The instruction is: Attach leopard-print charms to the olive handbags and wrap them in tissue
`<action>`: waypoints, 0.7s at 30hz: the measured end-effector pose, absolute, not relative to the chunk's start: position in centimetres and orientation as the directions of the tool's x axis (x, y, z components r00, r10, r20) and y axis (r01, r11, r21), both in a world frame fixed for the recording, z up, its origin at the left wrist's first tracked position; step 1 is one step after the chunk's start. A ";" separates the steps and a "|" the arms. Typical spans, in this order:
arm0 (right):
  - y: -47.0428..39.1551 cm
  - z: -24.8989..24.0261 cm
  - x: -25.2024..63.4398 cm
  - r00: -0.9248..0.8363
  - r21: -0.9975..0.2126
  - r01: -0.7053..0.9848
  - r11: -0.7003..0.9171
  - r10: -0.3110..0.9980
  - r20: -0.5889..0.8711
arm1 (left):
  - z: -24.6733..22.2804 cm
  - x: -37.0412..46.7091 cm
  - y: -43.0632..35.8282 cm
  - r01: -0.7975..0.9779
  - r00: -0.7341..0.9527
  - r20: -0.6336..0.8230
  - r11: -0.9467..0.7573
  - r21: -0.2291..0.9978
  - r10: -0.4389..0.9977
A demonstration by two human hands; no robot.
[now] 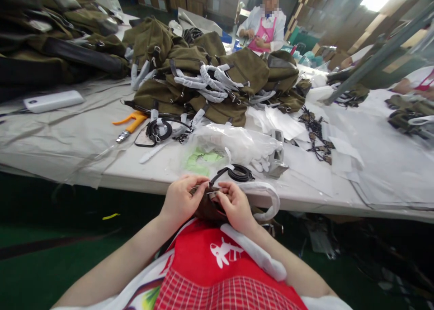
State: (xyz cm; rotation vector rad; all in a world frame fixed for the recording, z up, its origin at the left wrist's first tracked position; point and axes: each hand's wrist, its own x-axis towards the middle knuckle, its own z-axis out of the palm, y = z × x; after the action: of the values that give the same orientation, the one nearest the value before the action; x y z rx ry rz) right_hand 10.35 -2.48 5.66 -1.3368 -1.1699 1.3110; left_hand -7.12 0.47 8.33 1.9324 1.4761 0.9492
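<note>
My left hand [183,198] and my right hand [237,206] meet at the table's front edge, over my lap. Both are closed, with fingers pinching the zippered opening of an olive-brown bag [209,209]. The bag is mostly hidden behind my hands. Two handles in white wrapping show beside it: one handle [275,200] arches right of my right hand, the other handle [257,252] lies across my red apron. A thin dark strap runs up from between my fingertips towards a coiled black strap [241,173] on the table.
Olive bags [200,59] with wrapped handles are heaped across the table [118,165]. Closer in lie an orange-handled tool [130,122], a clear plastic bag [233,140] and a grey metal holder [277,154]. A white power bank [54,102] sits left. A co-worker [266,27] stands behind the heap.
</note>
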 end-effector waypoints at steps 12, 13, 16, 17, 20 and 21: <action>-3.8 6.6 11.4 -0.141 -0.973 -0.198 -0.118 0.986 -0.091 | 9.4 -6.3 1.3 -0.123 0.170 -0.164 0.186 0.975 0.972; -3.8 6.6 11.5 -0.118 -0.980 -0.171 -0.100 0.990 -0.080 | 9.6 -6.3 1.3 -0.126 0.216 -0.185 0.215 0.968 0.959; -4.1 6.4 11.8 -0.066 -0.997 -0.071 -0.041 0.997 -0.036 | 9.9 -6.3 1.1 -0.077 0.332 -0.207 0.246 0.966 0.920; -4.2 6.4 11.9 -0.059 -0.999 -0.039 -0.021 0.998 -0.018 | 10.0 -6.3 1.1 -0.054 0.357 -0.202 0.236 0.970 0.912; -4.5 6.5 12.3 -0.060 -0.997 0.067 0.049 0.997 0.045 | 10.1 -6.3 0.8 0.042 0.425 -0.203 0.204 0.978 0.882; -4.6 6.6 12.5 -0.064 -0.992 0.101 0.073 0.996 0.067 | 10.2 -6.2 0.6 0.076 0.445 -0.204 0.190 0.979 0.872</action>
State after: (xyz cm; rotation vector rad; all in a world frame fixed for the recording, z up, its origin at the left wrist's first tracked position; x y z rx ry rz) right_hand 12.45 -4.57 6.59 -1.2030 -1.3629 1.1504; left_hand -6.23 0.65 10.20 1.2671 0.9712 0.7052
